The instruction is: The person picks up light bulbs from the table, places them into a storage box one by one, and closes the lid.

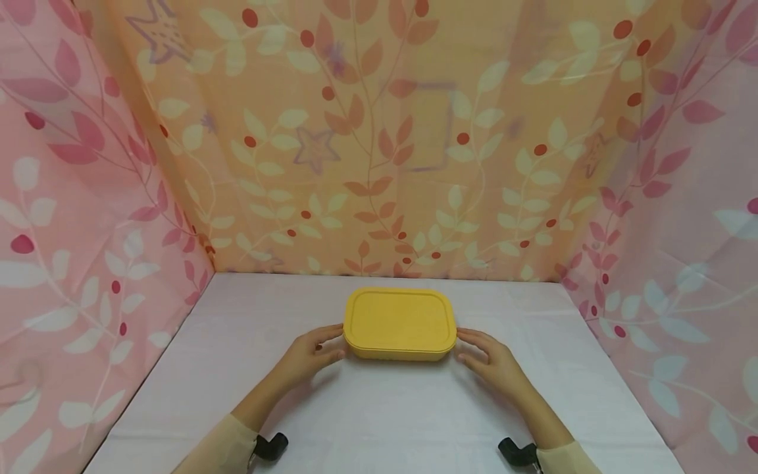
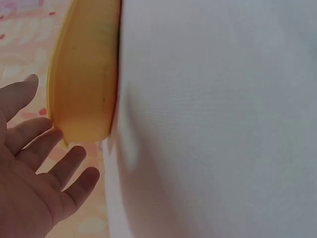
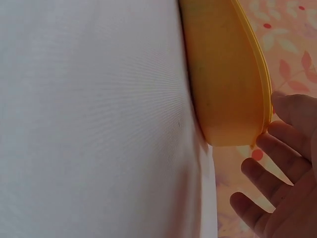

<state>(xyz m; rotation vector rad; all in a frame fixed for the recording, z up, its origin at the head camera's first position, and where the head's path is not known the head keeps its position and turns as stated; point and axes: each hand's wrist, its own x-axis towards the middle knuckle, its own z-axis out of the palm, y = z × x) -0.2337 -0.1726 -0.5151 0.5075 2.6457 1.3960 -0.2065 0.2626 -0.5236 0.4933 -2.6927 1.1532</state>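
Observation:
A yellow rectangular box with rounded corners and a fitted lid (image 1: 400, 322), like a lunch box, lies flat on the white-covered table. Its lid appears to be on. My left hand (image 1: 302, 359) is at the box's left end, fingers extended and spread; in the left wrist view its fingertips reach the lid's rim. At the opposite end, my right hand (image 1: 496, 363) mirrors this, with fingertips at the rim in the right wrist view. Neither hand's fingers curl round the box (image 2: 86, 74). What the box contains is hidden.
White cloth covers the table (image 1: 391, 421). An orange leaf-patterned curtain (image 1: 379, 164) stands behind it, with pink patterned curtains at the left (image 1: 89, 263) and right (image 1: 669, 263). Black devices (image 1: 271, 447) sit at both wrists.

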